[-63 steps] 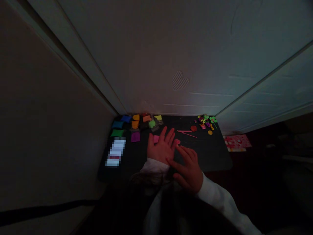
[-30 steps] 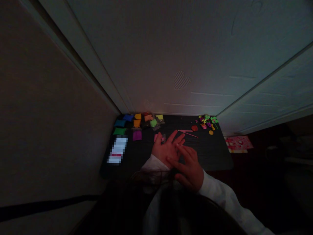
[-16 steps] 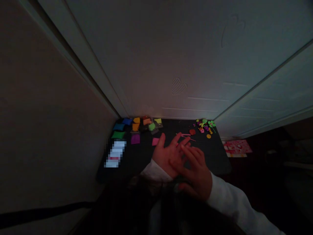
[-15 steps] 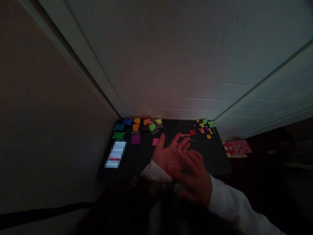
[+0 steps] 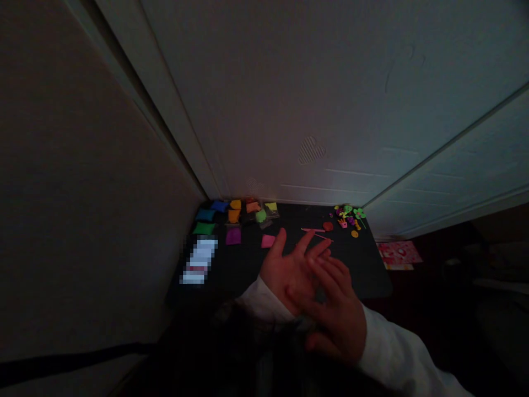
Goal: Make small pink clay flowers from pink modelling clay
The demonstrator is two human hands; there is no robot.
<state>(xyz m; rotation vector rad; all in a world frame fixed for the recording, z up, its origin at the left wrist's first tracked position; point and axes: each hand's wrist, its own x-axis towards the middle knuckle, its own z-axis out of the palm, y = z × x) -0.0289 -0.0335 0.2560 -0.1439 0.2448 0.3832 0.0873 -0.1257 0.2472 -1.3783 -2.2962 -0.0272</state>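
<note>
My left hand [image 5: 285, 271] is held palm up over the dark table, its fingers stretched out and apart. Across that palm reaches my right hand [image 5: 342, 317], fingers extended and touching or nearly touching it. Whether something small lies between the hands is hidden by the right fingers and the dim light. Just beyond the left fingers lie thin pink modelling tools [image 5: 314, 230] and a red lump [image 5: 328, 226]. A pink packet [image 5: 268, 241] sits beside my left thumb.
Several coloured clay packets, among them a purple one [image 5: 233, 236] and a green one [image 5: 204, 228], lie at the table's left. A blurred bright screen [image 5: 200, 262] is nearer. Small coloured figures [image 5: 349, 215] stand at the back right. A white wall [image 5: 248, 138] borders the far edge.
The view has shifted slightly, so the table and wall appear a little further right. Both hands keep nearly the same pose, with the right fingers still over the left palm.
</note>
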